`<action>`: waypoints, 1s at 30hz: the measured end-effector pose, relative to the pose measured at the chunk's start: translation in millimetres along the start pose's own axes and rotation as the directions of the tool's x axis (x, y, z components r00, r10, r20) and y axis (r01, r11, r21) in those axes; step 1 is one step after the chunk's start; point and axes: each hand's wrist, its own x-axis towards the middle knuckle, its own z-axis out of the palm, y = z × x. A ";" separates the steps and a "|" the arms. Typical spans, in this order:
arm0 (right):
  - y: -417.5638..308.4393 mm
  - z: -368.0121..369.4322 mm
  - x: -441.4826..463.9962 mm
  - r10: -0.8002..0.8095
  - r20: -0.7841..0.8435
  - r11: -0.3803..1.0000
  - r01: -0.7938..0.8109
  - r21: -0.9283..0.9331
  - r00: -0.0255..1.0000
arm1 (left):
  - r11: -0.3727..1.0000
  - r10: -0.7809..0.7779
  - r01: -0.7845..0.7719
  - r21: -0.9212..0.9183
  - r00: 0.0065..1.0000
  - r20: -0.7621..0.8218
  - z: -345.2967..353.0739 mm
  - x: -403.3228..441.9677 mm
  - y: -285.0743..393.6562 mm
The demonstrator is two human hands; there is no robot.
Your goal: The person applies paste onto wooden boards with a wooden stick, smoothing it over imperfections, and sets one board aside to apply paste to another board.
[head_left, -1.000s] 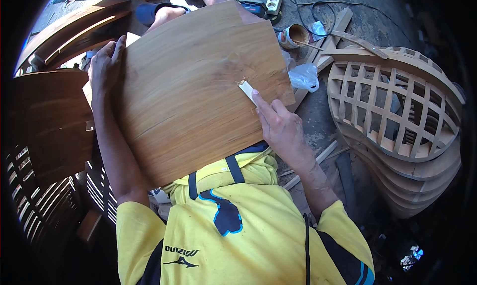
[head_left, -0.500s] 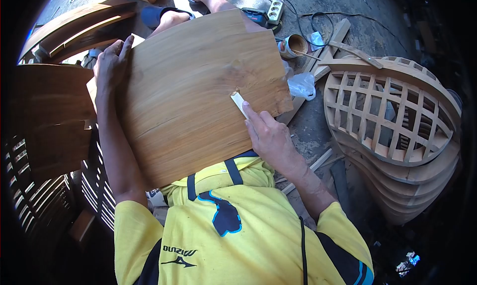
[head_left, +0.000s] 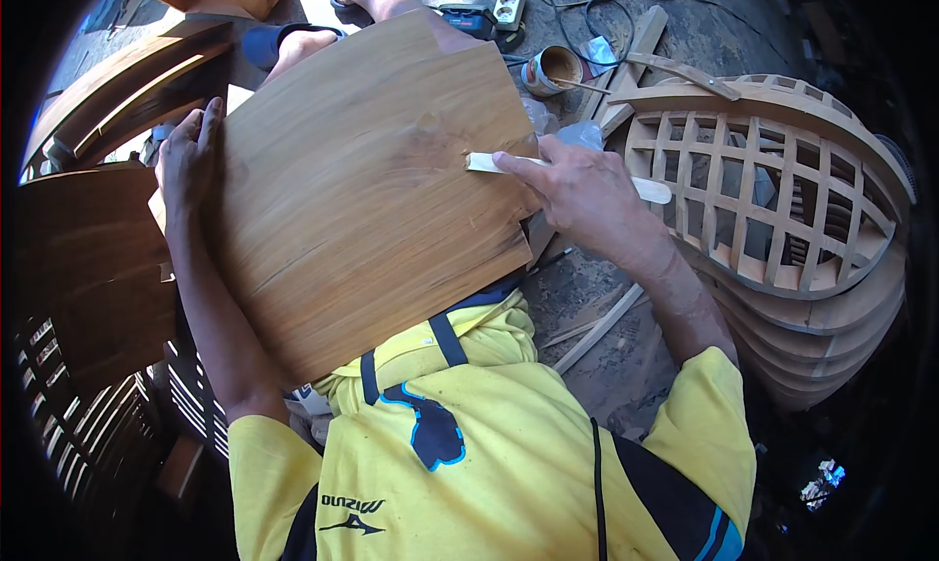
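Observation:
A broad, brown wooden board [head_left: 342, 189] lies across my lap, with a darker knot and a notch near its right edge. My left hand [head_left: 192, 160] is closed on the board's left edge, thumb side up; the fingers underneath are hidden. In my right hand [head_left: 592, 194] is a pale flat spatula [head_left: 652, 190], its rounded handle end sticking out past the palm. My index finger presses along the spatula, and its square tip touches the board beside the knot, at a small spot of brown filler [head_left: 467, 158].
An open can of brown paste [head_left: 559, 69] with a stick in it stands beyond the board. Nearby are a power strip [head_left: 509, 5], cables and a plastic bag [head_left: 579, 135]. A slatted wooden boat frame [head_left: 763, 194] stands at right, curved wooden pieces [head_left: 127, 96] at left.
My right hand has moved up and to the right, and the spatula has swung from steeply slanted to nearly level. The board has shifted slightly left in view; my left hand stays on its edge.

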 end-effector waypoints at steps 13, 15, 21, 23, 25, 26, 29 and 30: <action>56.1 -13.1 -43.0 0.275 -0.068 0.816 -0.195 0.545 0.959 | 0.982 0.141 -0.156 -0.106 0.981 -0.135 -19.5 -19.6 -15.6; 38.4 -1.4 -52.3 0.347 0.189 0.373 -0.321 0.871 0.918 | 0.980 0.187 -0.196 -0.018 0.955 -0.232 -28.9 -34.1 -34.2; 0.3 30.1 -75.5 0.377 0.264 0.222 -0.364 0.905 0.888 | 0.999 0.007 -0.020 -0.035 0.937 -0.348 -43.7 -104.0 -106.1; -5.8 37.3 -87.4 0.426 0.284 0.178 -0.387 0.905 0.859 | 0.979 -0.154 0.099 -0.181 0.933 -0.325 -28.9 -124.9 -126.9; -19.1 39.2 -89.0 0.438 0.259 0.204 -0.376 0.904 0.861 | 0.785 -0.294 0.123 -0.607 0.937 -0.189 -18.1 -143.8 -143.8; -26.5 41.5 -85.3 0.455 0.235 0.225 -0.366 0.903 0.859 | 0.690 -0.347 0.172 -0.703 0.931 -0.113 -11.3 -152.4 -145.6; -43.8 53.5 -65.5 0.418 -0.005 0.487 -0.219 0.846 0.909 | 0.470 -0.297 0.101 -0.877 0.954 -0.050 -2.3 -169.0 -108.5; -47.3 54.2 -60.1 0.378 -0.123 0.606 -0.145 0.782 0.917 | 0.468 -0.306 0.098 -0.878 0.950 -0.057 0.6 -172.5 -100.0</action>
